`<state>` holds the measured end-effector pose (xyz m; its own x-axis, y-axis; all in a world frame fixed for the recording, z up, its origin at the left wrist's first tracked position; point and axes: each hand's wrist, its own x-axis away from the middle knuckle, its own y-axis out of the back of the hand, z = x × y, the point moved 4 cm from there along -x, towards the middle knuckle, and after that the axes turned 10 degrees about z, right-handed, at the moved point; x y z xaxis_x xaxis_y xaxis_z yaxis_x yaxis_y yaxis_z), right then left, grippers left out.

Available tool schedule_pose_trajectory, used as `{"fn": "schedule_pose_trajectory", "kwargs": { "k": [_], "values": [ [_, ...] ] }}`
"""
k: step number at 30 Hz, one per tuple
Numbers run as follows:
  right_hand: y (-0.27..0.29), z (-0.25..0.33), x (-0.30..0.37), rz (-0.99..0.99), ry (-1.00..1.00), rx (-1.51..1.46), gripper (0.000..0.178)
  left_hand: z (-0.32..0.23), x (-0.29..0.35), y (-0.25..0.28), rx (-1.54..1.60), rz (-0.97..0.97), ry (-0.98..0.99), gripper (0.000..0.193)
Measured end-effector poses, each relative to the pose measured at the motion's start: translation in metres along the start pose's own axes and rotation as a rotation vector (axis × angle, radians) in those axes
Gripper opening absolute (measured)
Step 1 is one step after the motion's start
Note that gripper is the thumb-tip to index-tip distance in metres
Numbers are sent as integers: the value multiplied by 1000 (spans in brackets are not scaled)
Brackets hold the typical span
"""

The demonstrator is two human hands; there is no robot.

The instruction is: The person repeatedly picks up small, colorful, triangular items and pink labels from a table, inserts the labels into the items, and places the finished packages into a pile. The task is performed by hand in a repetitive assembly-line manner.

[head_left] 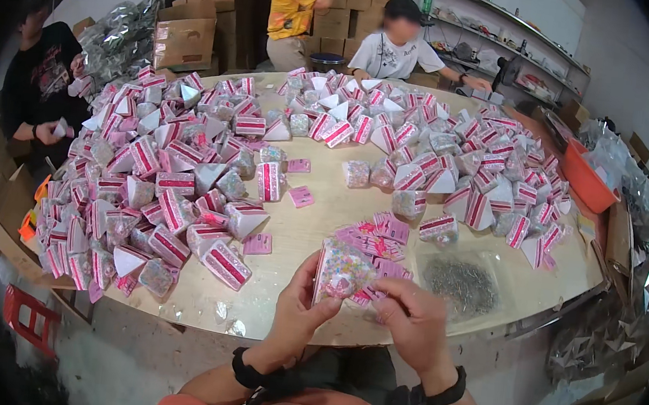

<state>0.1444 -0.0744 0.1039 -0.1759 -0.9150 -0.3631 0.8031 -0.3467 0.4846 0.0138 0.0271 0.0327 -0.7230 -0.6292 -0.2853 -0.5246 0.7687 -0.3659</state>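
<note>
Near the table's front edge, my left hand is closed around a cake-slice-shaped ornament with a speckled, multicoloured top. My right hand pinches at the slice's right corner, close to a bit of pink card; what lies between the fingertips is too small to make out. Just beyond the slice is a loose pile of pink tags. To the right of it, a clear plastic sheet holds a heap of small metal pins.
Wrapped cake slices are heaped at the left and far right of the wooden table. Three people are around the far side. An orange basin stands at the right, a red stool at lower left, cardboard boxes behind.
</note>
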Motion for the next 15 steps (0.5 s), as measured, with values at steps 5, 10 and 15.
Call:
{"fn": "schedule_pose_trajectory", "kwargs": {
  "k": [5, 10, 15],
  "values": [
    [-11, 8, -2, 17, 75, 71, 18, -2, 1, 2, -84, -79, -91, 77],
    [-18, 11, -1, -7, 160, 146, 16, -7, 2, -3, -143, -104, -145, 77],
    [-19, 15, -2, -22, 172, 154, 13, -5, 2, -4, -130, -115, -187, 79]
  ]
}}
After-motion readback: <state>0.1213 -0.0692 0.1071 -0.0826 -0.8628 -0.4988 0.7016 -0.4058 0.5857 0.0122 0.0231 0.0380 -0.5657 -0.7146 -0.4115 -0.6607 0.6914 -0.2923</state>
